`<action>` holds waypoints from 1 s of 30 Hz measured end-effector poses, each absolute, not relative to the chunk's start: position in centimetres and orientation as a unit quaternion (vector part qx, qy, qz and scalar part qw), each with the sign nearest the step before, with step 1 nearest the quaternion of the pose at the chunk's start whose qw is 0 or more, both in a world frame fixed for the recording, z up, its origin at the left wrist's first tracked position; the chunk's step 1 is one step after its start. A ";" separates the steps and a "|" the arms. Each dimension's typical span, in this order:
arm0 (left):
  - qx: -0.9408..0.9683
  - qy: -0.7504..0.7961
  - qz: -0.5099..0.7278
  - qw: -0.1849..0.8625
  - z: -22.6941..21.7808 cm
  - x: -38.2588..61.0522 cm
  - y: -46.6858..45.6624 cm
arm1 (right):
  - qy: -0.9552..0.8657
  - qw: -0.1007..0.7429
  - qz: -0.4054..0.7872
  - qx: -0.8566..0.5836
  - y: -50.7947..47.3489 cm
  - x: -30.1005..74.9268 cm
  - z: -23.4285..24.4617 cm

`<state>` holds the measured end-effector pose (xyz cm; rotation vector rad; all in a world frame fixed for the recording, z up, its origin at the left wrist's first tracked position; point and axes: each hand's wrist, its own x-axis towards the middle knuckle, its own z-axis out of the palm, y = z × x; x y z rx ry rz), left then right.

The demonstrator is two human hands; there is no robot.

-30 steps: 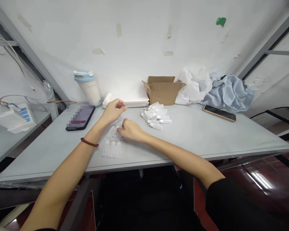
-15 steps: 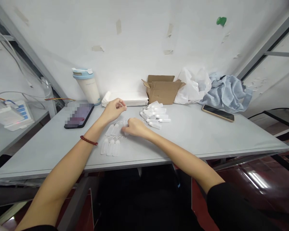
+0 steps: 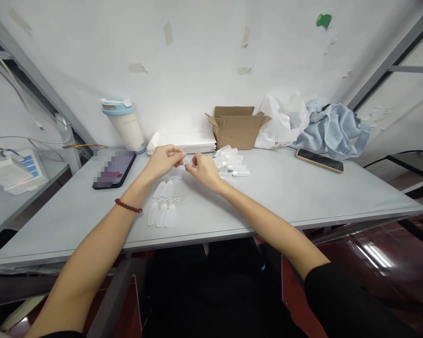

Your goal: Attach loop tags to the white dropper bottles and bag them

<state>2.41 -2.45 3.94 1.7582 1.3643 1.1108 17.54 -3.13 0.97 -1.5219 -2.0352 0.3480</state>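
Observation:
My left hand is closed in a pinch, its fingertips at one end of a small translucent plastic tag. From the other side, my right hand pinches the same tag, held just above the desk. Fingers cover much of it, so its details are unclear. Below my hands lie a pair of translucent tags with white strings and a front row of similar tags. Behind my right hand is a pile of small white and clear capped tubes, partly hidden by that hand.
At the back of the grey desk stand a tumbler, a white paper stack, an open cardboard box, a plastic bag and blue cloth. One phone lies left, another phone right.
My right hand has lifted a tag from the back row and brought it up to my left hand. That row now shows two tags. The view has shifted slightly.

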 end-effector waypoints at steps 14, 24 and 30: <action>0.650 0.514 0.406 0.385 3.6 1.6 -1.9 | -0.817 0.260 0.048 -0.513 -3.4 17.2 0.2; 0.679 0.463 0.403 0.402 4.0 1.1 -2.2 | -0.786 0.391 0.124 -0.463 -2.4 17.2 -0.8; 0.729 0.469 0.364 0.341 4.2 0.6 -2.2 | -0.769 0.405 0.145 -0.473 -2.2 17.2 -1.1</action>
